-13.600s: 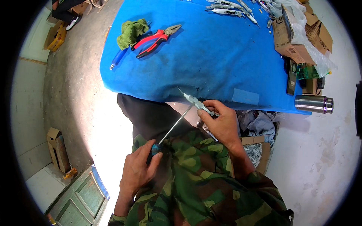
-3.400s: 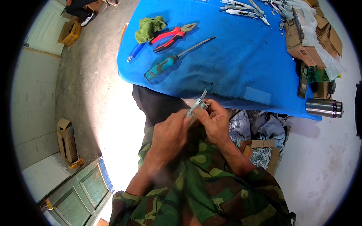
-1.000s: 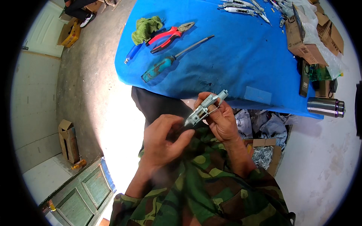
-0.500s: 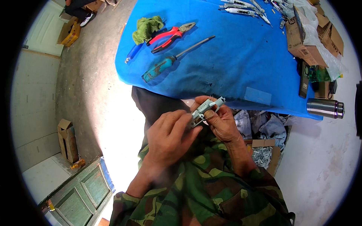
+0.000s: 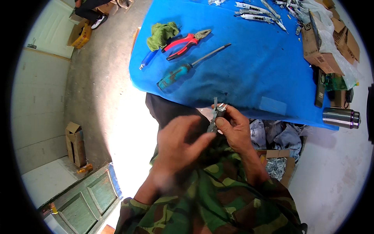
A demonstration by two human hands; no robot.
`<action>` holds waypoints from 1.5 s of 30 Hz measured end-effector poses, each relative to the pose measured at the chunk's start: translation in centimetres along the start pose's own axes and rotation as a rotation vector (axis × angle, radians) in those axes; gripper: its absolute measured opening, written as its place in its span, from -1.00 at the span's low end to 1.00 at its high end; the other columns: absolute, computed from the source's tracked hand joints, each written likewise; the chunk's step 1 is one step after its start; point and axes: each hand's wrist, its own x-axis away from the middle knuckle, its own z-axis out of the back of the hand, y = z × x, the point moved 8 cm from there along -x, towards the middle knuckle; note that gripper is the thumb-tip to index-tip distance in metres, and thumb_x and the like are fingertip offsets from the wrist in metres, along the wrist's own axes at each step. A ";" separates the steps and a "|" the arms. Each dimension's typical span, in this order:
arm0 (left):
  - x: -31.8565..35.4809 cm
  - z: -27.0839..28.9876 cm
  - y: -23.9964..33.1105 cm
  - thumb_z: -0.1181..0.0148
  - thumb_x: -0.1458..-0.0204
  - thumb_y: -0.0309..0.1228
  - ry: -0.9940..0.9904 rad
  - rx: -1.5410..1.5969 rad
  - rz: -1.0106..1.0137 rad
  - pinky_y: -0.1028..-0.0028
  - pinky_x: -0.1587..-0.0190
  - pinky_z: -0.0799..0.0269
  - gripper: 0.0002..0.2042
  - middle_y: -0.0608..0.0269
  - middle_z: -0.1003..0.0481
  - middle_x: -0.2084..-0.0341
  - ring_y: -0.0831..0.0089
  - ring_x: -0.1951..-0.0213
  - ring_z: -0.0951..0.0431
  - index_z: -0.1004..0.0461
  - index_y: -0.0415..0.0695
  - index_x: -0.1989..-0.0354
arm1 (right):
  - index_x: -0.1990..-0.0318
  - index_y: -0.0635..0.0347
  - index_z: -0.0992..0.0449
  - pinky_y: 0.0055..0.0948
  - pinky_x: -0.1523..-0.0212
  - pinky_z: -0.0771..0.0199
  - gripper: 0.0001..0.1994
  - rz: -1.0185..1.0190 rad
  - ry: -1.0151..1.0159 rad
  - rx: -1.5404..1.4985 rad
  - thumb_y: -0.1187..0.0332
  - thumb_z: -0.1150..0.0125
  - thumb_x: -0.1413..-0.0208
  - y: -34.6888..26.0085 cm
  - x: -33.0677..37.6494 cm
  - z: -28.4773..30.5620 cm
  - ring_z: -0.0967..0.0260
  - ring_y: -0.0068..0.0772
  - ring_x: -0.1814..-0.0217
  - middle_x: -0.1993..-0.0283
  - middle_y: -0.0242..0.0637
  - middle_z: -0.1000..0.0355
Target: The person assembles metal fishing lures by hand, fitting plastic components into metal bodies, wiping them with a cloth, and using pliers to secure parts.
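Observation:
My right hand [image 5: 233, 128] pinches a small grey metal part [image 5: 215, 116] between thumb and fingers, held almost upright just below the near edge of the blue table [image 5: 253, 74]. My left hand [image 5: 178, 144] is blurred, fingers spread, its fingertips close to the lower end of the part; I cannot tell if they touch it. On the table lie a screwdriver with a teal handle [image 5: 187, 69], red-handled pliers [image 5: 186, 42] and a green rag [image 5: 161, 34].
More grey metal parts [image 5: 257, 11] lie at the table's far edge. Cardboard boxes [image 5: 325, 43] and a plastic bag sit at its right end, with a steel flask [image 5: 341, 117] beside them. A box of scraps [image 5: 277, 163] stands on the floor under my right arm.
I have turned the metal part from lying slantwise to almost upright. My left hand has slipped down and off it, fingers now spread. The screwdriver, held earlier, lies on the table.

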 end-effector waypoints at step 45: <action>-5.7 0.2 -3.2 -0.41 -0.18 -0.09 -0.210 1.192 0.366 0.19 -0.03 -0.72 -0.27 -0.25 -0.50 -0.20 0.02 -0.11 -0.66 -0.36 -0.46 -0.32 | -0.22 0.37 -0.55 -0.61 0.06 -0.46 -0.64 0.183 0.354 -0.050 0.48 -0.35 -0.31 -3.4 -0.3 4.8 -0.42 -0.70 0.10 0.06 -0.45 -0.54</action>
